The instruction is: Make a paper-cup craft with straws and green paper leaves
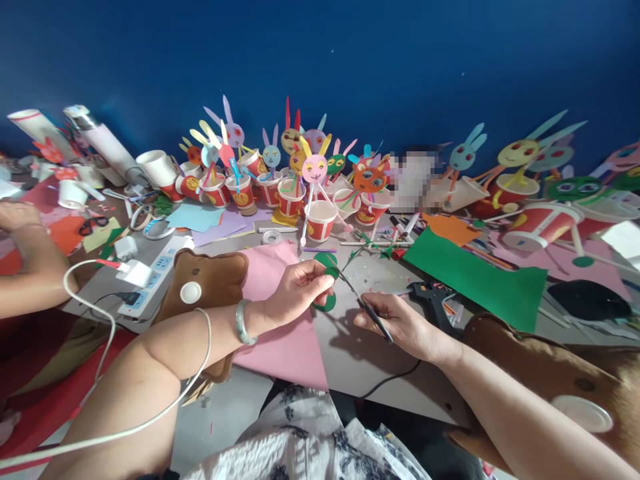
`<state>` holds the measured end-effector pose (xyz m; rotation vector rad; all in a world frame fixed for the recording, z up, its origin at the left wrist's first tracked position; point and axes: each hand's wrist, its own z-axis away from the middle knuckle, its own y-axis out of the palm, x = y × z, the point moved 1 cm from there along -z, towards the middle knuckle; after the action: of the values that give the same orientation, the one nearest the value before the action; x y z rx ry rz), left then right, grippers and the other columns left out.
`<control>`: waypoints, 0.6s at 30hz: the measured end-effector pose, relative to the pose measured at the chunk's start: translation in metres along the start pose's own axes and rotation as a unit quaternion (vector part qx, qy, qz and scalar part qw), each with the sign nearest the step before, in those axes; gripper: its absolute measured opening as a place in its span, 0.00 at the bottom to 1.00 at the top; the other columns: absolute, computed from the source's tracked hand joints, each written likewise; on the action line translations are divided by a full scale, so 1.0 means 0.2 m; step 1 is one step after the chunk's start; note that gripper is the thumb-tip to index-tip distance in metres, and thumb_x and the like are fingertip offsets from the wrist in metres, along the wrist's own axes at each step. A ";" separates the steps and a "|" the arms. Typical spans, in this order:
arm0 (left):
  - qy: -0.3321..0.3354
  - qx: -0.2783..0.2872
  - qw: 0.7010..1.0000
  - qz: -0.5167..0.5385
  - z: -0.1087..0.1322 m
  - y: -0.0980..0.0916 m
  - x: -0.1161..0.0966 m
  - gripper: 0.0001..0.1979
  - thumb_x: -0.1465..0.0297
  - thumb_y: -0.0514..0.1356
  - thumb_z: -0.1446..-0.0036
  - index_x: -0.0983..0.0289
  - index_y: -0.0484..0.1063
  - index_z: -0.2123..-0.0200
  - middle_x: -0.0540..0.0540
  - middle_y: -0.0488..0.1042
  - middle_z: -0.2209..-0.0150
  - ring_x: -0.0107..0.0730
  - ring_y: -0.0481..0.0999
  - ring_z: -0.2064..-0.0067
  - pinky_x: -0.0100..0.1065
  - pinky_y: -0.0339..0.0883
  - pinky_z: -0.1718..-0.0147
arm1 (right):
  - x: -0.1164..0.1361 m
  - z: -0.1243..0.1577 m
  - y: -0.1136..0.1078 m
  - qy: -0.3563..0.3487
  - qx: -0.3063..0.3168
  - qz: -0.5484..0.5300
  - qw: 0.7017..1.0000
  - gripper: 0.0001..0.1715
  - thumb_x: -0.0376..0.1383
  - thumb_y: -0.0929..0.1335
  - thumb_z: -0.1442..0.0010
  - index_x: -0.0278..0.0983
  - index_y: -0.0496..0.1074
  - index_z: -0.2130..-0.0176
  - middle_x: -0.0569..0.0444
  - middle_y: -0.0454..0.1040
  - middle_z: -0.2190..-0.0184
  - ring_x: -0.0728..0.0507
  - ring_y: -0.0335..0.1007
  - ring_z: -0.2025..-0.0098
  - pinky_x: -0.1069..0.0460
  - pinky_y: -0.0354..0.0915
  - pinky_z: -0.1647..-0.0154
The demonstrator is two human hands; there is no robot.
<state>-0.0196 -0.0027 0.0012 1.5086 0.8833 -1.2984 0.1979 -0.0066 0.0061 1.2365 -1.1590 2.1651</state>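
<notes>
Between the thumb and fingers of my left hand (303,287) is pinched a green paper piece (327,261) with a rounded outline. My right hand (400,323) is closed round the dark handles of a pair of scissors (371,312). Their blades point up and left and meet the edge of the green paper; whether they are parted I cannot tell. Another rounded green shape (327,303) shows just below my left fingertips. Pink paper (280,353) lies under my left forearm. A black glue gun (433,300) rests just beyond my right hand.
Paper cups with rabbit-like paper figures (314,170) line the back by the blue wall. Green sheet paper (480,280) lies right. A power strip (157,273) and a white cable (210,347) crossing my left arm are at left. Another person's arm (33,260) is far left.
</notes>
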 end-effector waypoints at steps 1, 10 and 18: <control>-0.001 0.001 1.000 -0.002 0.00 0.00 0.00 0.17 0.58 0.63 0.42 0.64 0.64 0.72 0.48 0.70 0.77 0.22 0.69 0.77 0.26 0.64 0.76 | 0.00 0.00 0.00 0.001 -0.004 -0.002 1.000 0.37 0.64 0.69 0.46 0.38 0.55 0.78 0.62 0.53 0.80 0.52 0.46 0.76 0.54 0.46 0.76; -0.006 0.010 1.000 -0.008 -0.01 -0.01 0.01 0.19 0.56 0.65 0.43 0.64 0.65 0.70 0.47 0.70 0.75 0.21 0.70 0.77 0.26 0.65 0.76 | 0.02 0.00 -0.02 -0.009 -0.091 -0.015 0.996 0.38 0.65 0.70 0.48 0.38 0.57 0.79 0.61 0.54 0.81 0.52 0.47 0.76 0.54 0.48 0.78; -0.049 0.070 0.994 -0.070 -0.01 0.01 0.03 0.20 0.54 0.63 0.41 0.65 0.67 0.72 0.50 0.70 0.75 0.22 0.69 0.77 0.27 0.64 0.78 | -0.04 -0.01 -0.02 -0.048 -0.205 -0.021 0.977 0.23 0.54 0.71 0.42 0.36 0.76 0.66 0.50 0.78 0.69 0.43 0.72 0.67 0.51 0.66 0.65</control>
<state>-0.0162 -0.0026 -0.0049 1.4986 0.8614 -1.5508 0.2036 -0.0032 0.0010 1.1725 -1.5100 1.7309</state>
